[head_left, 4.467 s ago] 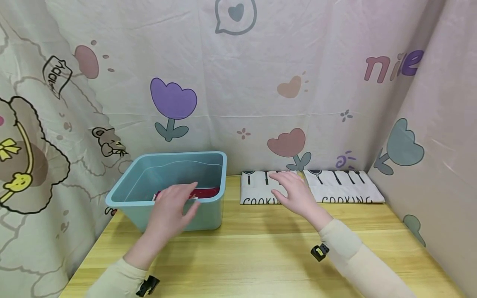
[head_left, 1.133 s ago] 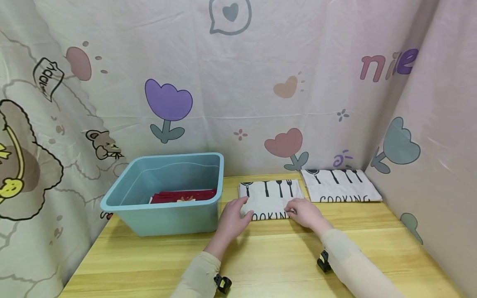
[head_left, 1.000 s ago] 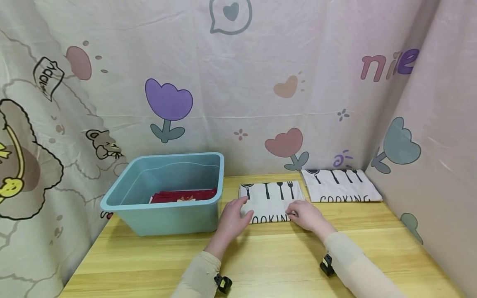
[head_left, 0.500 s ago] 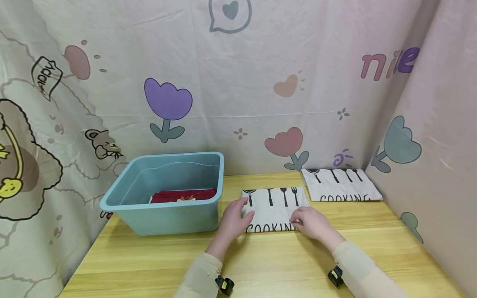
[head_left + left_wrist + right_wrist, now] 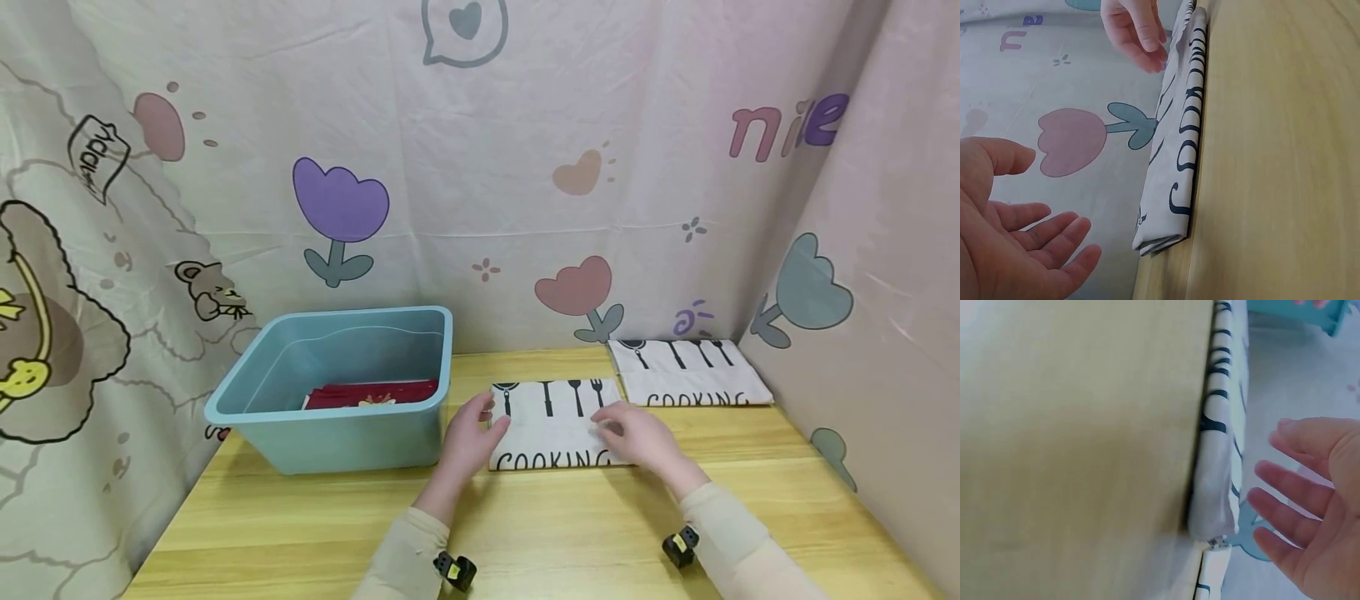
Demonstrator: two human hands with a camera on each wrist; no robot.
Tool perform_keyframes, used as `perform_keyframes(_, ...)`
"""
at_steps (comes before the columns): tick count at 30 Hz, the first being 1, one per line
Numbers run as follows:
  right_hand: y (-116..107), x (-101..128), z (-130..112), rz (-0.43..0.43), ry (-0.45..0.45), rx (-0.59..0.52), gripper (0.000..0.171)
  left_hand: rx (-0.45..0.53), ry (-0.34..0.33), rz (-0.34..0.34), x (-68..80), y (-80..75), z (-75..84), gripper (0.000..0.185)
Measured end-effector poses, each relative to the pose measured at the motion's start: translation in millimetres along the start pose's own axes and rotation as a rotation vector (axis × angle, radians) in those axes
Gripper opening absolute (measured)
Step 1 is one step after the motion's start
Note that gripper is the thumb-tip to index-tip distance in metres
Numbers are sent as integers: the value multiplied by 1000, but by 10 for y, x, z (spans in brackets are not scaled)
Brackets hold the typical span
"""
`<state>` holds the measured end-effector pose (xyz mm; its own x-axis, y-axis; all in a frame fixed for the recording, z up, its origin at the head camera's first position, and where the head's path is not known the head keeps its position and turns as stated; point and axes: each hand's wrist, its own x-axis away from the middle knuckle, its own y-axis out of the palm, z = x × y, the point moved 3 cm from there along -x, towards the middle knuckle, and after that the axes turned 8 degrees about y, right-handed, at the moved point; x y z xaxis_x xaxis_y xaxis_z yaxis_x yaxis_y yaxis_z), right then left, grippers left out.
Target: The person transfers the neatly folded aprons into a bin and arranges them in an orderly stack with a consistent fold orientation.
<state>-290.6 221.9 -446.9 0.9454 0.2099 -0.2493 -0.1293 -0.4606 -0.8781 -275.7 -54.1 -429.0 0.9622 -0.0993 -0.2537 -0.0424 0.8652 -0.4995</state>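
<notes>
A folded white cloth [image 5: 551,429], printed with black utensils and the word COOKING, lies flat on the table in the head view. My left hand [image 5: 467,437] hovers at its left edge, thumb and fingers spread. Over its right part is my right hand [image 5: 641,437], fingers relaxed. In the left wrist view, the left palm [image 5: 1016,244] is apart from the cloth's folded end [image 5: 1175,212], with the other hand [image 5: 1135,28] beyond. The right wrist view has the loose right fingers [image 5: 1294,500] beside the cloth [image 5: 1213,481], holding nothing.
A second folded white cloth [image 5: 693,375] with the same print lies behind to the right. At left stands a light blue bin [image 5: 352,446] with folded red fabric [image 5: 375,394] inside. A patterned curtain [image 5: 480,167] rises behind the wooden table [image 5: 547,533].
The nearer cloth has slid toward me from the back of the table. My left hand came from the bin to its left side. My right hand stopped pinching the cloth and lifted off.
</notes>
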Motion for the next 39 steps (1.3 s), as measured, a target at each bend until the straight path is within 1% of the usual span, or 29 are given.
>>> perform_keyframes(4,-87,-50,49,59,49,-48,24,56,-37,16,-39,3,-16,57)
perform_keyframes(7,-130,-72,91,88,79,-78,29,93,-65,19,-68,12,-44,57)
perform_keyframes(8,-140,-79,108,92,90,-87,30,109,-82,18,-78,16,-54,58)
perform_keyframes(12,-157,-95,180,92,139,-112,36,162,-108,17,-112,25,-78,59)
perform_keyframes(15,-160,-110,233,88,154,-133,41,195,-129,21,-137,32,-89,59)
perform_keyframes(18,-159,-129,280,86,161,-158,43,222,-173,19,-168,46,-109,60)
perform_keyframes(22,-144,-151,344,64,193,-192,44,253,-217,14,-209,71,-141,62)
perform_keyframes(25,-123,-159,391,35,231,-211,45,282,-238,22,-233,88,-176,64)
perform_keyframes(30,-86,-164,462,-20,310,-250,48,337,-302,65,-267,110,-250,66)
perform_keyframes(34,-63,-182,514,-62,365,-265,50,360,-348,98,-307,119,-288,68)
perform_keyframes(36,-56,-195,532,-81,384,-273,51,378,-367,107,-327,125,-302,68)
perform_keyframes(39,-53,-212,545,-98,405,-280,50,395,-396,102,-353,136,-316,68)
